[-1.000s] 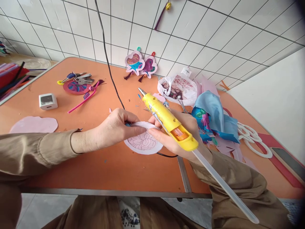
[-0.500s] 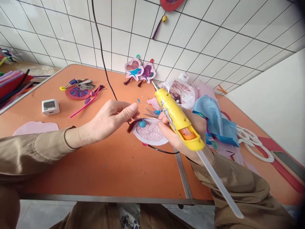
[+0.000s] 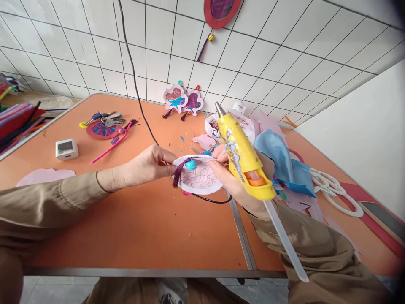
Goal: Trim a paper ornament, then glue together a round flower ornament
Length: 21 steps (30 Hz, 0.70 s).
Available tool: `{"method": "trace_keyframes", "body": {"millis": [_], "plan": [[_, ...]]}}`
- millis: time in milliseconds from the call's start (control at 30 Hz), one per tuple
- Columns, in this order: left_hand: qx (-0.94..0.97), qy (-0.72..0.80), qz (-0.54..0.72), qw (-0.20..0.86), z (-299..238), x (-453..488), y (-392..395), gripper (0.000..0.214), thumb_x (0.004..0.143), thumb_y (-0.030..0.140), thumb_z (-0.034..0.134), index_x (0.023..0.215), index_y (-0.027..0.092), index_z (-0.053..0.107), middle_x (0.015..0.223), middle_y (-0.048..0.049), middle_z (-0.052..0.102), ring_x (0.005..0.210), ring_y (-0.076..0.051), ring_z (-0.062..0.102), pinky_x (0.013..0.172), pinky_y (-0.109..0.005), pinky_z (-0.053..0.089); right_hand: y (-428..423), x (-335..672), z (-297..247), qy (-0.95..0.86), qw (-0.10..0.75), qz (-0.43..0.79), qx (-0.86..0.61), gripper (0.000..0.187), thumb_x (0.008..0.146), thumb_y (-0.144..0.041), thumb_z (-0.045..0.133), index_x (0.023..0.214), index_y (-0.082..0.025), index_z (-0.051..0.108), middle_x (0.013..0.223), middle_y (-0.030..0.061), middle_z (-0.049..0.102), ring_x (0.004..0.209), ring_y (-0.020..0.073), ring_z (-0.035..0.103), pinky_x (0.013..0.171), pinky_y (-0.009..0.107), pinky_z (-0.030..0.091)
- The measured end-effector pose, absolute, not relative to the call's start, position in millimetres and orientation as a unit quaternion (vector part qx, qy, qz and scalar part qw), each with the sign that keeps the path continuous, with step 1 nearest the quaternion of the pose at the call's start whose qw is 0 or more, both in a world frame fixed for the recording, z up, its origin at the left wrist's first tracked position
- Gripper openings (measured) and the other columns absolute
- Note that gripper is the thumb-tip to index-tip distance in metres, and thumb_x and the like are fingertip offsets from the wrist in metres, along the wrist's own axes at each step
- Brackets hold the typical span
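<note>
My left hand (image 3: 144, 166) pinches the left rim of a round white paper disc (image 3: 199, 179) drawn with a purple flower pattern. A blue bead with a dark purple tassel (image 3: 185, 169) lies on the disc's upper left edge, right by my left fingertips. My right hand (image 3: 243, 179) grips a yellow hot glue gun (image 3: 243, 158), nozzle pointing up and away, a clear glue stick (image 3: 284, 242) jutting out behind. Fingers of that right hand also touch the disc's right edge. The disc is lifted just above the orange table (image 3: 133, 219).
The gun's black cord (image 3: 136, 90) runs across the table and up the tiled wall. Keys and a pink round ornament (image 3: 103, 126) lie far left, beside a small white device (image 3: 66, 148). Blue fabric and paper scraps (image 3: 284, 162), white rings (image 3: 335, 192) sit right. Scissors (image 3: 202, 151) lie behind the disc.
My left hand left the disc, then came back and pinched its left rim by the blue bead and tassel. The glue gun tilted more upright and shifted right.
</note>
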State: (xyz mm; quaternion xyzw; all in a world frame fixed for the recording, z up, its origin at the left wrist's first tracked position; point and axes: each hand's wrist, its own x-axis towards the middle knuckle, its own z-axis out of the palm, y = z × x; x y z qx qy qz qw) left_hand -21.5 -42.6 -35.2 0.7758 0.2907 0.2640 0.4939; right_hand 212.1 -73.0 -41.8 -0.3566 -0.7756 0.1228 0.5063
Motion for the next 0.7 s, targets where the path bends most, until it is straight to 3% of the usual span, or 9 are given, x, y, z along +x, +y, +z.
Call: {"method": "trace_keyframes", "body": {"millis": [167, 400, 700], "plan": [[0.819, 0.345, 0.291, 0.354, -30, -22, -51, 0.027, 0.09, 0.03, 0.058, 0.073, 0.015, 0.073, 0.066, -0.0034, 0.069, 0.063, -0.012, 0.059, 0.061, -0.022, 0.047, -70, 214, -44, -0.784, 0.517, 0.146, -0.311, 0.03, 0.077, -0.012, 0.071, 0.094, -0.031, 0.056, 0.092, -0.0009, 0.065, 0.084, 0.0203, 0.066, 0.075, 0.04, 0.058], [0.818, 0.368, 0.31, 0.314, -22, -21, -56, 0.02, 0.085, 0.022, 0.06, 0.073, 0.014, 0.072, 0.068, -0.0026, 0.07, 0.063, -0.011, 0.059, 0.059, -0.021, 0.046, -74, 211, -41, -0.794, 0.501, 0.116, -0.325, 0.024, 0.077, -0.015, 0.073, 0.09, -0.029, 0.057, 0.088, -0.0004, 0.067, 0.08, 0.0203, 0.068, 0.068, 0.036, 0.059], [0.825, 0.363, 0.348, 0.258, -26, -23, -55, 0.015, 0.082, 0.021, 0.058, 0.072, 0.013, 0.067, 0.063, 0.0, 0.062, 0.058, -0.009, 0.053, 0.054, -0.021, 0.042, -78, 211, -35, -0.801, 0.481, 0.123, -0.333, 0.021, 0.077, -0.013, 0.069, 0.085, -0.027, 0.056, 0.086, -0.0003, 0.068, 0.079, 0.0211, 0.069, 0.074, 0.04, 0.06]]}}
